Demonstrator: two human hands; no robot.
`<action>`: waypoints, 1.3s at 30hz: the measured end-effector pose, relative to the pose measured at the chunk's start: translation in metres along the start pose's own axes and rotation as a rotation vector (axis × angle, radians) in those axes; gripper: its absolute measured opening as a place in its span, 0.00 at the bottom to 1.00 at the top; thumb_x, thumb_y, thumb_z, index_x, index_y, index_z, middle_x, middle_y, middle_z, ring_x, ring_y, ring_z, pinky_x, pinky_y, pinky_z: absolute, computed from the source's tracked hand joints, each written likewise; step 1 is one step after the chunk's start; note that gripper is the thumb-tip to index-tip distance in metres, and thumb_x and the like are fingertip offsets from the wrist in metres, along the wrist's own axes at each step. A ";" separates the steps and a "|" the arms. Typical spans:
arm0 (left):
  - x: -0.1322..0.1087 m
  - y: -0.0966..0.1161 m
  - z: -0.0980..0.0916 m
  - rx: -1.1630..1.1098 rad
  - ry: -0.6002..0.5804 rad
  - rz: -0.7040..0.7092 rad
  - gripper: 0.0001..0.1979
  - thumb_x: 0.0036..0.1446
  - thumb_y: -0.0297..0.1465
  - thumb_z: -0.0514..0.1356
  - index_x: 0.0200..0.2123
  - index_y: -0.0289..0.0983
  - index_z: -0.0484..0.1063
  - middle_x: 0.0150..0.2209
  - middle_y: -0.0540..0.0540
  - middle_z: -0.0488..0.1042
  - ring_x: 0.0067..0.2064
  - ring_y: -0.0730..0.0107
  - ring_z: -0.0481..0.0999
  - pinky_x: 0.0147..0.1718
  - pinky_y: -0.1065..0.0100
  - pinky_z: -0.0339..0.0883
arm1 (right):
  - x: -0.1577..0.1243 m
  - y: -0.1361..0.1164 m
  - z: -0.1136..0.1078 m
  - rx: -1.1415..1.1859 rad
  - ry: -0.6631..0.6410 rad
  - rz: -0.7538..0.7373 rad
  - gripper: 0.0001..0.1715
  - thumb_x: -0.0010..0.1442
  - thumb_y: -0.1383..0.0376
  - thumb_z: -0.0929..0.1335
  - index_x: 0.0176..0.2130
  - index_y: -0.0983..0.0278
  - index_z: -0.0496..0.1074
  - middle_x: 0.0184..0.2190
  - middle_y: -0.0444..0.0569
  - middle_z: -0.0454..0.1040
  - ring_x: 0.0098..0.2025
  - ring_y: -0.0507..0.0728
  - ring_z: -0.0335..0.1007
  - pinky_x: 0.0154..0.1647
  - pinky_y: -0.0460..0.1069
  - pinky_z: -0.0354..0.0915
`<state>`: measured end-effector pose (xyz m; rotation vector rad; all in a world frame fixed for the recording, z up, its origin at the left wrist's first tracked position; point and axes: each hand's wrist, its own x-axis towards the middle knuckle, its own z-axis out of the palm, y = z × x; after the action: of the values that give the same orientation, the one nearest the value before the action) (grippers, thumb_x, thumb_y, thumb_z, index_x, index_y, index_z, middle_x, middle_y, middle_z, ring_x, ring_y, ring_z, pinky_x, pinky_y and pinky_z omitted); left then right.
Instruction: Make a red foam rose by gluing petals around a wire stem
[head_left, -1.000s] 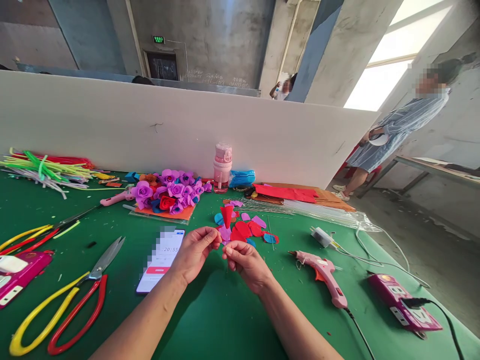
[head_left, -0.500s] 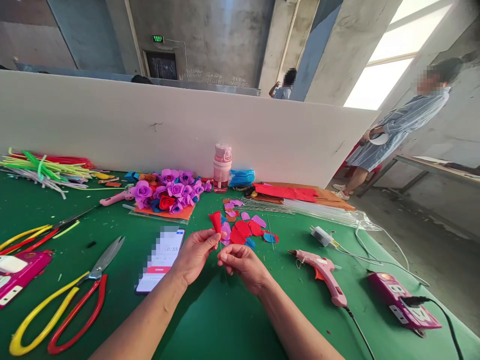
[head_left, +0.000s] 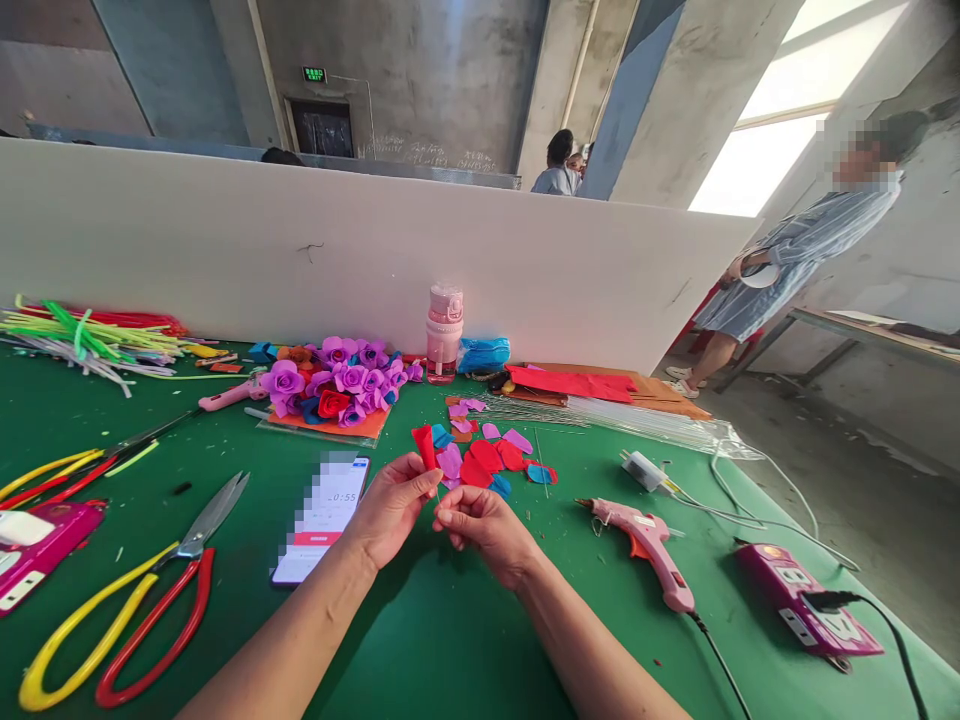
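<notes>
My left hand (head_left: 397,505) pinches a rolled red petal (head_left: 424,447) between thumb and fingers, its wider end pointing up. Close beside it, my right hand (head_left: 480,522) is closed with thumb and forefinger on a thin wire (head_left: 439,494) that runs down from the petal; much of the wire is hidden by the fingers. Just beyond the hands lie loose red petals (head_left: 486,455), along with purple petals (head_left: 450,462) and blue petals (head_left: 540,474) on the green table (head_left: 450,660).
Left are scissors (head_left: 196,535), a phone (head_left: 322,525) and a heap of purple flowers (head_left: 352,378). To the right lie a pink glue gun (head_left: 649,545), a white plug (head_left: 643,473) and a magenta power strip (head_left: 806,605). A pink bottle (head_left: 445,335) stands before the white partition (head_left: 375,250).
The rolled red petal has shifted slightly left and tilted differently in my left hand. My right hand has barely moved. Behind the partition, a person in the background has changed posture.
</notes>
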<state>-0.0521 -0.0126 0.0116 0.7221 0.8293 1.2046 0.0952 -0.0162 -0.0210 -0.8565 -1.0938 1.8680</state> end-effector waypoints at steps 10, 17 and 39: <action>0.001 -0.001 -0.003 -0.038 -0.184 -0.063 0.15 0.43 0.33 0.71 0.35 0.33 0.75 0.22 0.53 0.66 0.25 0.77 0.64 0.24 0.73 0.62 | 0.001 0.000 0.000 0.025 0.036 -0.035 0.16 0.44 0.57 0.77 0.27 0.65 0.74 0.22 0.43 0.75 0.19 0.45 0.59 0.22 0.43 0.55; 0.003 0.000 -0.004 0.036 -0.088 -0.003 0.13 0.41 0.36 0.71 0.21 0.33 0.74 0.20 0.51 0.66 0.26 0.76 0.62 0.25 0.71 0.60 | 0.001 0.001 -0.001 0.003 0.022 -0.025 0.17 0.44 0.57 0.77 0.27 0.66 0.74 0.22 0.43 0.75 0.18 0.45 0.59 0.22 0.43 0.55; 0.006 0.001 -0.007 0.067 -0.064 0.032 0.11 0.43 0.35 0.70 0.24 0.33 0.75 0.23 0.48 0.74 0.25 0.76 0.68 0.28 0.72 0.62 | 0.002 -0.022 -0.019 0.066 0.215 -0.229 0.13 0.46 0.58 0.76 0.28 0.64 0.75 0.25 0.43 0.74 0.21 0.45 0.58 0.22 0.43 0.53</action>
<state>-0.0578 -0.0066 0.0073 0.8269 0.8107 1.1803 0.1165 -0.0010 -0.0089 -0.8355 -0.9492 1.5753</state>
